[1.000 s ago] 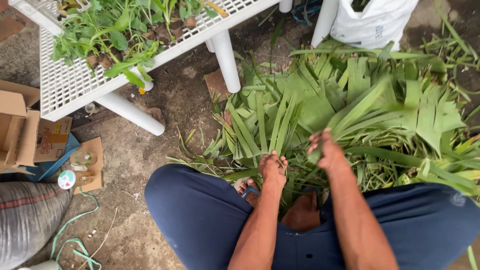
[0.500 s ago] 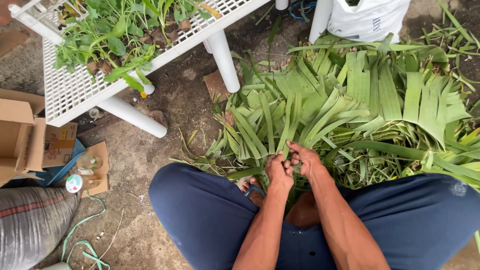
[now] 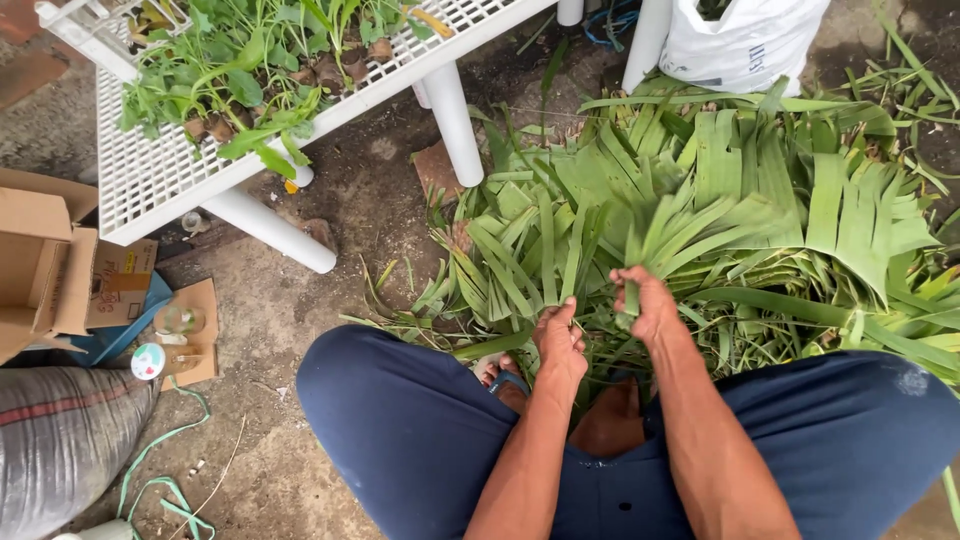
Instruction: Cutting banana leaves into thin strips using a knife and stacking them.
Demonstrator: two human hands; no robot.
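Left hand: the left hand (image 3: 560,340) pinches a long green leaf strip (image 3: 548,265) rising just above its fingers.
Right hand: the right hand (image 3: 645,300) is clenched, apparently around another leaf blade (image 3: 632,265).
Leaves: the heap of cut leaves (image 3: 760,200) spreads beyond both grips.
Left of the grips: a white mesh bench (image 3: 150,180).

Seated person's left hand (image 3: 560,335) and right hand (image 3: 645,300) grip long green leaves (image 3: 700,210) beside a white mesh bench (image 3: 150,180).
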